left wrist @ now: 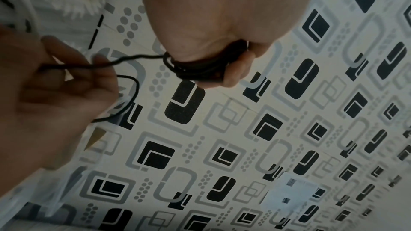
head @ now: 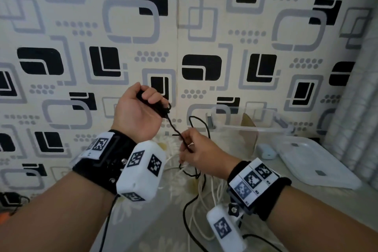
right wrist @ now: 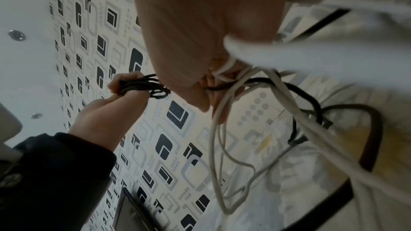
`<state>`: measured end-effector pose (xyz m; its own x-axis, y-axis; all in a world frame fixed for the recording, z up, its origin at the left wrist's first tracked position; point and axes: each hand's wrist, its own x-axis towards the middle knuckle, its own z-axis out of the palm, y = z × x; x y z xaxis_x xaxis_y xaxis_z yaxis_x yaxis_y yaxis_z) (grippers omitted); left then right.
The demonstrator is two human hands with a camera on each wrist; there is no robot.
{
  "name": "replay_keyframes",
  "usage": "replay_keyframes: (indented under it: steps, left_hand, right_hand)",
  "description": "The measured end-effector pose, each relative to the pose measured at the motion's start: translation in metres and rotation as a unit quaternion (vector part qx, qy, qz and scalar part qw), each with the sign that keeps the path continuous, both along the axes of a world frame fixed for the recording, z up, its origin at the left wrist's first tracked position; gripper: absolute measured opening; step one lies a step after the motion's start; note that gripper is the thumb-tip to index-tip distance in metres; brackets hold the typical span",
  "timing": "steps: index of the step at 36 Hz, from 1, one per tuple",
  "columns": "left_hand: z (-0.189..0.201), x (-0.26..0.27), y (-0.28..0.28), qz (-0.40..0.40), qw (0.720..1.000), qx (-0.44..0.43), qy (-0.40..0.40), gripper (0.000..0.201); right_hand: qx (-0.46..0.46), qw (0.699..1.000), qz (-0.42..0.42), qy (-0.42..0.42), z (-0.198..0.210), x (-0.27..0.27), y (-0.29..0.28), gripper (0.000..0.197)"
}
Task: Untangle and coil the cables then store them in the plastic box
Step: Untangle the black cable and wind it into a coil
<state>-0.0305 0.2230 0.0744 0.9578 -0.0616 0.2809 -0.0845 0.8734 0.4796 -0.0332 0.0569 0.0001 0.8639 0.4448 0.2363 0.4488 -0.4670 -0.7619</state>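
The forearms and their wrist cameras fill the near edge of the head view. Past them the left hand (head: 141, 106) is raised at about 11 o'clock, fingers curled tight round a small coil (left wrist: 195, 69) of black cable (head: 176, 129). From the coil the free run of that cable drops toward 5 o'clock into the right hand (head: 196, 151), whose thumb and fingers pinch it. Below the right hand it runs on into the white cables (head: 206, 194), a loose heap on the table (head: 347, 206) at 6 o'clock; the right wrist view shows white strands crossing those same fingers, so the black one looks not yet free of them.

The step in hand looks to be winding on another turn. It would go best if the right hand let the cable slide through a light pinch and shook the white strands off before each turn, laying loops the same size as those held, with no hard tug that could tighten a snag below.

The box (head: 253, 122) stands open at 2 o'clock against the wall, its lid (head: 319, 161) just right of it
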Motion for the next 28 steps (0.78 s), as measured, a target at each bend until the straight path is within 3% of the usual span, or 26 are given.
replay_keyframes:
  steps: [3, 7, 10, 13, 15, 19, 23, 28]
  left_hand:
    - [-0.001, 0.001, -0.002, 0.041, 0.999, 0.01, -0.005, 0.029]
    - [-0.004, 0.002, -0.007, 0.084, 0.994, 0.07, -0.015, 0.021]
    - [-0.012, 0.003, -0.011, 0.165, 0.96, 0.221, -0.041, 0.02]
    - [-0.024, 0.0, -0.013, 0.247, 0.847, 0.459, -0.102, 0.022]
    - [-0.031, -0.002, -0.015, 0.27, 0.785, 0.54, -0.14, 0.018]
    - [-0.042, 0.0, -0.017, 0.303, 0.676, 0.649, -0.171, 0.006]
    - [-0.052, 0.002, -0.018, 0.326, 0.572, 0.733, -0.171, 0.014]
    - [-0.06, 0.001, -0.019, 0.334, 0.376, 0.838, -0.213, 0.02]
  right_hand:
    - [-0.052, 0.998, -0.002, -0.044, -0.004, 0.0, 0.002, 0.026]
    - [-0.051, 0.997, 0.001, -0.052, -0.005, -0.001, 0.001, 0.043]
    - [-0.107, 0.99, -0.014, -0.093, -0.005, 0.0, 0.0, 0.058]
    - [-0.182, 0.972, -0.044, -0.142, -0.008, -0.001, 0.003, 0.064]
    - [-0.206, 0.965, -0.05, -0.155, -0.009, -0.004, 0.006, 0.068]
    - [-0.141, 0.979, -0.053, -0.134, -0.005, -0.012, 0.011, 0.072]
    - [-0.094, 0.987, -0.075, -0.108, -0.002, -0.015, 0.014, 0.061]
    - [-0.09, 0.982, -0.1, -0.134, 0.002, -0.014, 0.009, 0.034]
